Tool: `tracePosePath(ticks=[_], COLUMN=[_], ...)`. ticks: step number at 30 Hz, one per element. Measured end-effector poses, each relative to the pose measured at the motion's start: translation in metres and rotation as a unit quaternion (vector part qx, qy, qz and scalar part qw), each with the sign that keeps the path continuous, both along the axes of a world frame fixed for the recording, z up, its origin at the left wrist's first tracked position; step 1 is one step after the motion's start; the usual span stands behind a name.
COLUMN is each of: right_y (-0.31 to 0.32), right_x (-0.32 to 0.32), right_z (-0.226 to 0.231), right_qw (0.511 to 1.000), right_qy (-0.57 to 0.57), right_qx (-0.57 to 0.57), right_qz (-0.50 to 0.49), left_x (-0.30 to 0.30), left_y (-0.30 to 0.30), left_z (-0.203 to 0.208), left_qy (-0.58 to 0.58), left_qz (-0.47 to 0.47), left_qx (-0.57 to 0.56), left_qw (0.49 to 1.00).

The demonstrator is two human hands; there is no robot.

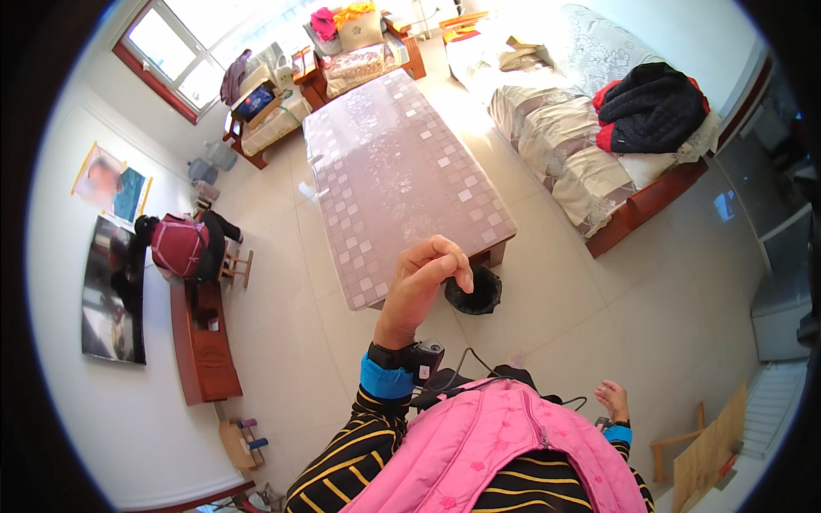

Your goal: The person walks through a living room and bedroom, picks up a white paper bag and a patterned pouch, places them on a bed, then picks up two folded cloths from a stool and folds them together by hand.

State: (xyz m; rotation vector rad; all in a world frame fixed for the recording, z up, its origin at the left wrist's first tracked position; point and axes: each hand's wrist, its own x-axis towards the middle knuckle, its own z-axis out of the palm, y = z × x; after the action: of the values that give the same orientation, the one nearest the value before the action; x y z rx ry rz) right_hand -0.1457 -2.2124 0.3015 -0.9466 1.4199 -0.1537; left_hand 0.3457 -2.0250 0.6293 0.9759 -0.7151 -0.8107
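Note:
My left hand (425, 278) is raised in front of me, its fingers bent over toward the thumb, with nothing seen in it. In the picture it overlaps the near end of the long table (385, 171), which has a pinkish patterned cover, and comes close to a black-lined waste bin (475, 295) on the floor. Whether the hand touches the table cannot be seen; it appears held above. Low at my right side hangs my right hand (612, 400), small in view, fingers loosely apart and holding nothing visible. Both wrists carry black straps with small devices.
A sofa (547, 137) with a dark jacket (654, 107) stands right of the table. Armchairs (363, 64) are at the far end. Along the left wall are a red-brown cabinet (201, 342) and a person (184, 244) bending over beside a wooden stool (239, 267). A wooden board (710, 445) leans near right.

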Motion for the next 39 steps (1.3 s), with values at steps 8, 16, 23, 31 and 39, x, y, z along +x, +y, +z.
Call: tracePosePath(ticks=[8,16,23,31,39], right_y=[-0.059,-0.07,-0.082,-0.084,-0.066], right_x=[0.011,0.011,0.028,0.055,0.082], right_z=[-0.017,-0.03,-0.028,-0.03,-0.045], right_qw=[0.997,0.994,0.992,0.987,0.991], right_qy=[-0.041,-0.004,-0.014,-0.031,-0.016], right_qx=[0.038,0.074,0.071,0.07,0.059], right_qz=[0.05,0.085,0.104,0.143,0.12], left_x=[-0.01,-0.007,-0.005,-0.007,0.011], left_y=[-0.034,-0.033,-0.019,-0.004,0.038], left_z=[0.004,0.006,0.01,0.011,0.014], left_qy=[-0.021,-0.037,-0.068,-0.049,-0.076], left_qz=[0.035,0.075,0.093,0.108,0.104], left_qx=[0.048,0.024,-0.022,-0.039,0.047], left_qw=[0.998,0.996,0.993,0.992,0.991])
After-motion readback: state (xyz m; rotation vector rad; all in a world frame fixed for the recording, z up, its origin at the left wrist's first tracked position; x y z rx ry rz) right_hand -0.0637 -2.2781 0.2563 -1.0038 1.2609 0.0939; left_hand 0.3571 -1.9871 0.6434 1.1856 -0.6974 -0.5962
